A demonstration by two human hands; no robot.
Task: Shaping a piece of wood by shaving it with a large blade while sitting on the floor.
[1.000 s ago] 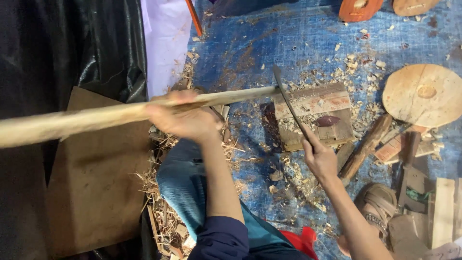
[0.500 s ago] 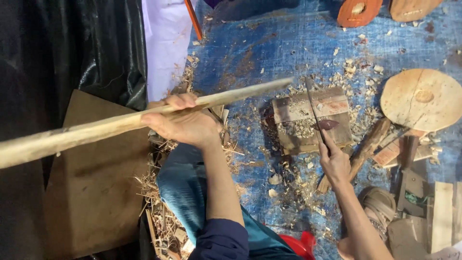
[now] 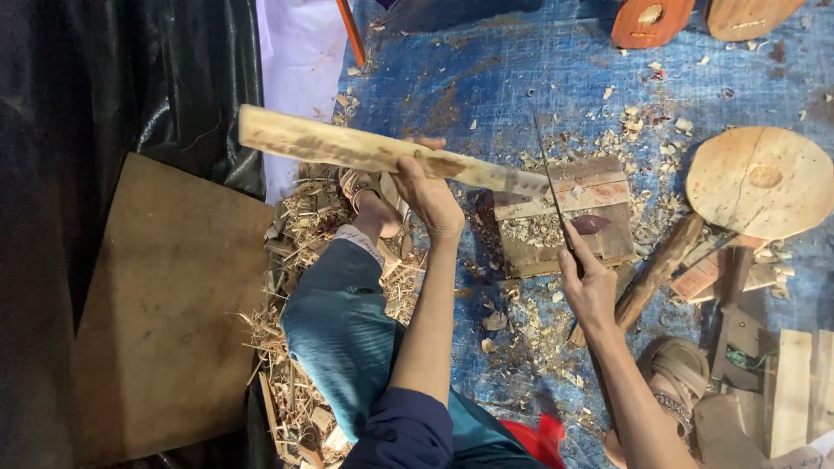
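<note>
The left hand (image 3: 427, 195) is wrapped around a long pale wooden stick (image 3: 391, 155), holding it slanted with its lower end resting on a worn wooden block (image 3: 569, 217). The right hand (image 3: 589, 282) is clenched on the handle of a thin dark blade (image 3: 551, 187), whose edge meets the stick near the block. Wood shavings (image 3: 539, 230) lie on the block and across the blue tarp (image 3: 521, 61). A round wooden disc (image 3: 760, 182) lies well to the right, and a brown board (image 3: 165, 304) lies to the left.

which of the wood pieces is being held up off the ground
The long pale stick, gripped by the left hand. The round disc and the block lie on the blue tarp.
</note>
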